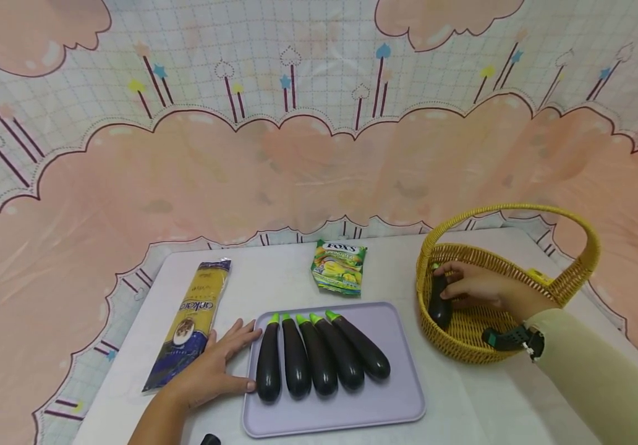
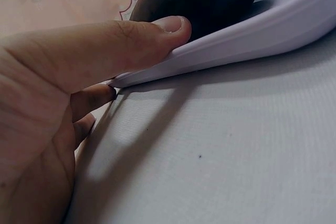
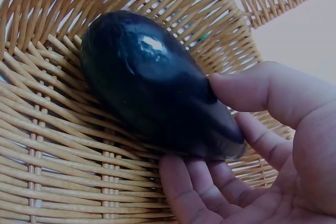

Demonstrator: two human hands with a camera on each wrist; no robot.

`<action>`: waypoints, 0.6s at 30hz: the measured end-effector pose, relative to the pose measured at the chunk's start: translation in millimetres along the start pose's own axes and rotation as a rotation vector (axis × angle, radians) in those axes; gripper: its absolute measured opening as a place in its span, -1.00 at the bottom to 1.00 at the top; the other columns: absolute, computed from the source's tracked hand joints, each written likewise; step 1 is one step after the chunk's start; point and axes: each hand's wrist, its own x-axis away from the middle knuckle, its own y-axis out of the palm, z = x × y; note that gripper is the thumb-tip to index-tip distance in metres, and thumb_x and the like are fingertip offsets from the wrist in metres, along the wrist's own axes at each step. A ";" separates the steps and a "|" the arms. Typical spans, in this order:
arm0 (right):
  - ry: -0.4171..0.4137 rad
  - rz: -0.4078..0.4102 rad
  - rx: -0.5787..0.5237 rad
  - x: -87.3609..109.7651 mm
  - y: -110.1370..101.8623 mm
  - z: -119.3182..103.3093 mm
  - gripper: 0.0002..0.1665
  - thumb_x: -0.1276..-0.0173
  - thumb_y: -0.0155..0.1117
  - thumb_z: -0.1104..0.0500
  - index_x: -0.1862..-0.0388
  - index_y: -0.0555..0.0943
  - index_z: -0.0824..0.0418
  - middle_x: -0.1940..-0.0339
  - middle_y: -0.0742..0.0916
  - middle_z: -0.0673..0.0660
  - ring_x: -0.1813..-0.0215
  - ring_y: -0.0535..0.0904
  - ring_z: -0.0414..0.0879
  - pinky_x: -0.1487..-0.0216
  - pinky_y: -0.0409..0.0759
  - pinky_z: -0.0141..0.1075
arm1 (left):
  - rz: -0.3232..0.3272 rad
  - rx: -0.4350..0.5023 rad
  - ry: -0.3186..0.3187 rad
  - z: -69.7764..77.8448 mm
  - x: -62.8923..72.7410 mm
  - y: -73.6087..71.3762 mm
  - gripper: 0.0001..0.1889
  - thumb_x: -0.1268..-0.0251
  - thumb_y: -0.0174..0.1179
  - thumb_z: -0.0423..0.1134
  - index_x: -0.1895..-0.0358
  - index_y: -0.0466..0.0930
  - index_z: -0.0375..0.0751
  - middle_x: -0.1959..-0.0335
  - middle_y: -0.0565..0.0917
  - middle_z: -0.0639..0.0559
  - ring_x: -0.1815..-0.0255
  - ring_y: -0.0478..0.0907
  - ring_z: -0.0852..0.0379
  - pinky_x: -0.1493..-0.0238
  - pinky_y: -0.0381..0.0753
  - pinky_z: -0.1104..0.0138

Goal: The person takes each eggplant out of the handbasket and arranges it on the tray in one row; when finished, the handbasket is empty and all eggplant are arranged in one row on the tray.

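Observation:
Inside the yellow wicker basket, my right hand grips a dark eggplant. The right wrist view shows the thumb on one side of that eggplant and the fingers curled at its other side, close against the woven wall. Several more eggplants lie side by side on a lilac tray, green stem ends pointing away from me. My left hand is spread at the tray's left edge. In the left wrist view its thumb rests over the tray rim, beside the nearest eggplant.
A blue and yellow pasta packet lies left of the tray, partly behind the left hand. A green Fox's candy bag lies behind the tray. The basket's tall handle arches over the right hand. A small black object shows at the front edge.

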 end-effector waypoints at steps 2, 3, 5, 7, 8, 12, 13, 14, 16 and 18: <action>-0.005 0.004 -0.001 0.1 0.5 -0.2 -0.23 -0.37 0.35 0.36 -0.48 0.24 0.44 -0.33 0.41 0.50 -0.17 0.62 0.14 -0.18 0.74 0.02 | 0.003 -0.013 0.012 -1.1 0.4 -0.1 0.06 0.08 0.68 0.04 -0.62 0.42 0.01 -0.74 0.18 -0.02 -0.78 -0.25 -0.23 -0.59 -0.72 -0.26; -0.006 0.007 -0.002 0.1 0.5 -0.1 -0.23 -0.37 0.35 0.36 -0.47 0.24 0.45 -0.33 0.40 0.50 -0.17 0.61 0.14 -0.18 0.74 0.02 | 0.004 -0.020 0.018 -1.6 0.6 0.0 0.06 0.08 0.67 0.05 -0.62 0.41 0.00 -0.74 0.18 -0.03 -0.78 -0.24 -0.24 -0.59 -0.71 -0.27; -0.005 0.015 -0.008 0.7 -0.1 0.7 -0.22 -0.35 0.34 0.37 -0.47 0.24 0.44 -0.32 0.39 0.49 -0.16 0.60 0.14 -0.17 0.74 0.02 | 0.004 -0.026 0.024 -1.9 0.4 0.2 0.06 0.07 0.67 0.06 -0.62 0.41 0.00 -0.74 0.18 -0.04 -0.78 -0.23 -0.24 -0.59 -0.71 -0.27; -0.011 0.019 -0.010 1.8 -1.0 1.4 -0.22 -0.35 0.33 0.38 -0.48 0.23 0.45 -0.31 0.38 0.49 -0.15 0.60 0.14 -0.17 0.74 0.03 | 0.005 -0.026 0.024 -1.8 -0.1 0.1 0.06 0.07 0.67 0.06 -0.62 0.41 0.01 -0.74 0.17 -0.04 -0.78 -0.23 -0.24 -0.59 -0.71 -0.26; -0.016 0.019 -0.007 2.3 -2.0 1.8 -0.22 -0.35 0.32 0.38 -0.48 0.22 0.46 -0.31 0.39 0.49 -0.15 0.60 0.15 -0.17 0.74 0.04 | 0.005 -0.024 0.020 -1.6 -0.2 -0.1 0.06 0.08 0.67 0.06 -0.62 0.41 0.02 -0.74 0.17 -0.03 -0.78 -0.23 -0.24 -0.59 -0.71 -0.26; -0.029 0.023 -0.008 4.2 -4.5 2.3 -0.22 -0.34 0.32 0.38 -0.48 0.22 0.46 -0.30 0.38 0.49 -0.14 0.60 0.14 -0.18 0.74 0.07 | 0.004 -0.017 0.005 -0.8 0.0 -0.7 0.06 0.08 0.68 0.05 -0.62 0.41 0.01 -0.74 0.17 -0.02 -0.78 -0.24 -0.23 -0.59 -0.72 -0.25; -0.032 0.022 -0.010 4.9 -5.6 2.6 -0.22 -0.35 0.32 0.38 -0.47 0.23 0.46 -0.31 0.38 0.50 -0.14 0.60 0.14 -0.18 0.74 0.08 | 0.003 -0.016 0.003 -0.6 0.2 -0.8 0.06 0.08 0.68 0.05 -0.62 0.41 0.01 -0.74 0.17 -0.02 -0.78 -0.25 -0.23 -0.59 -0.73 -0.25; -0.037 0.018 -0.011 6.0 -6.7 2.6 -0.23 -0.35 0.30 0.38 -0.47 0.22 0.46 -0.32 0.37 0.50 -0.13 0.61 0.14 -0.18 0.74 0.09 | 0.003 -0.014 0.002 -0.4 0.3 -0.8 0.06 0.08 0.68 0.04 -0.62 0.41 0.00 -0.74 0.17 -0.02 -0.78 -0.25 -0.23 -0.59 -0.73 -0.25; -0.045 0.011 -0.020 8.8 -8.7 2.4 -0.24 -0.35 0.28 0.39 -0.47 0.23 0.46 -0.35 0.36 0.51 -0.13 0.60 0.13 -0.18 0.73 0.09 | 0.002 -0.011 0.003 -0.3 0.4 -0.7 0.06 0.08 0.68 0.03 -0.62 0.41 -0.02 -0.74 0.18 -0.03 -0.78 -0.25 -0.23 -0.59 -0.73 -0.25; -0.058 0.003 -0.031 12.3 -10.4 1.6 -0.26 -0.36 0.25 0.41 -0.47 0.23 0.45 -0.38 0.35 0.53 -0.13 0.59 0.13 -0.17 0.73 0.09 | 0.001 -0.008 0.003 -0.3 0.3 -0.6 0.06 0.08 0.68 0.03 -0.62 0.41 -0.02 -0.74 0.18 -0.03 -0.78 -0.26 -0.23 -0.59 -0.74 -0.25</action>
